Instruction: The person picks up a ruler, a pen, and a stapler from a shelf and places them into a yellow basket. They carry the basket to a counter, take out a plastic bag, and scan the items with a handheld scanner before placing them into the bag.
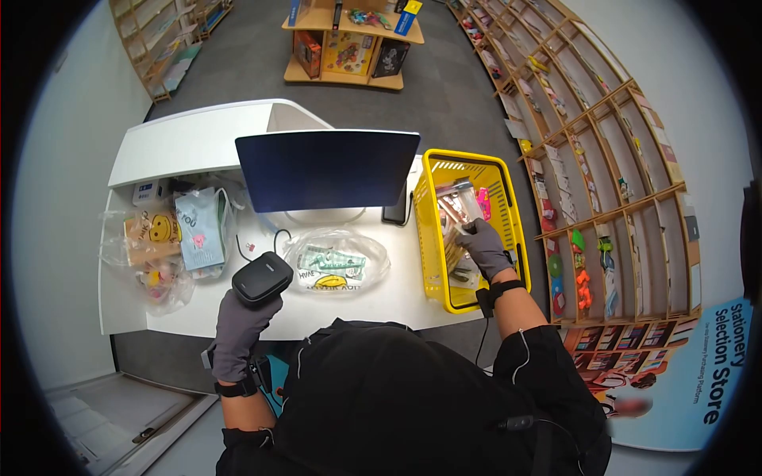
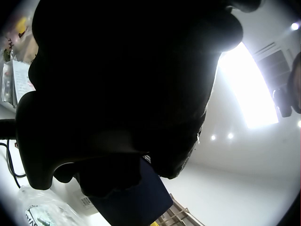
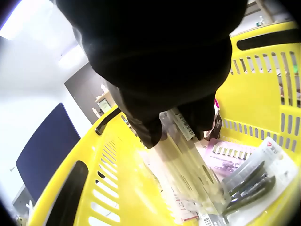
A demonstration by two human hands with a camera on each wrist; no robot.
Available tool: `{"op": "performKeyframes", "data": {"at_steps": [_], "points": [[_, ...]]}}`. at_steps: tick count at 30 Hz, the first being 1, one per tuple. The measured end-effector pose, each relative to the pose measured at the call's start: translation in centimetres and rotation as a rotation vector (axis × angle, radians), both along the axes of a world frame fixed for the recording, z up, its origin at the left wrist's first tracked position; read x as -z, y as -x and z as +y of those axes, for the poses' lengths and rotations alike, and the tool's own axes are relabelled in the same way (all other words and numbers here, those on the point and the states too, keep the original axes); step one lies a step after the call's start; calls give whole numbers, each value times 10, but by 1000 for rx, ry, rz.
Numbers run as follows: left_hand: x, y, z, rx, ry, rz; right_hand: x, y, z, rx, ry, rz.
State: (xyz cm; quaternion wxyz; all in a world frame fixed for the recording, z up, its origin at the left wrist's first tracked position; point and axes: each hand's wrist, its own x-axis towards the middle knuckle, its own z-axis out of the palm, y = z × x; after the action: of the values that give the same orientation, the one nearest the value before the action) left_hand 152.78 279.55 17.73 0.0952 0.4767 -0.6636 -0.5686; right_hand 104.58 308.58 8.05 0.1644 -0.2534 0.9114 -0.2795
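My gloved left hand (image 1: 242,329) grips a black corded barcode scanner (image 1: 262,279) above the desk, left of a clear plastic bag. In the left wrist view the scanner (image 2: 117,94) is a dark shape filling most of the picture. Inside the yellow basket (image 1: 426,258), my gloved right hand (image 1: 486,247) pinches one end of a long pale-yellow item in clear wrapping (image 3: 181,162). A barcode label (image 3: 184,125) shows near the fingertips. Beneath it lie a pink pack (image 3: 228,155) and a clear-and-white pack with dark green handles (image 3: 251,190).
The clear bag (image 1: 337,266) with a printed smiley lies mid-desk before a monitor (image 1: 327,170). A black phone-like device (image 1: 394,213) sits between monitor and basket. Filled plastic bags (image 1: 159,266) and a light-blue packet (image 1: 202,230) crowd the left. Stocked shelves (image 1: 603,103) line the right.
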Motion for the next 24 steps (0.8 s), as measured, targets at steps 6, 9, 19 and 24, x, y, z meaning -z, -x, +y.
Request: {"op": "performKeyframes", "data": {"at_steps": [6, 9, 19, 24], "points": [[3, -3, -3, -14, -25, 28, -23, -4, 25, 144, 302, 21], [5, 1, -5, 15, 43, 89, -71, -11, 32, 280, 507, -63], [-7, 18, -1, 56, -9, 29, -171, -83, 11, 332, 1209, -369], [-10, 12, 0, 23, -41, 38, -173, -98, 1, 282, 1148, -372]]}}
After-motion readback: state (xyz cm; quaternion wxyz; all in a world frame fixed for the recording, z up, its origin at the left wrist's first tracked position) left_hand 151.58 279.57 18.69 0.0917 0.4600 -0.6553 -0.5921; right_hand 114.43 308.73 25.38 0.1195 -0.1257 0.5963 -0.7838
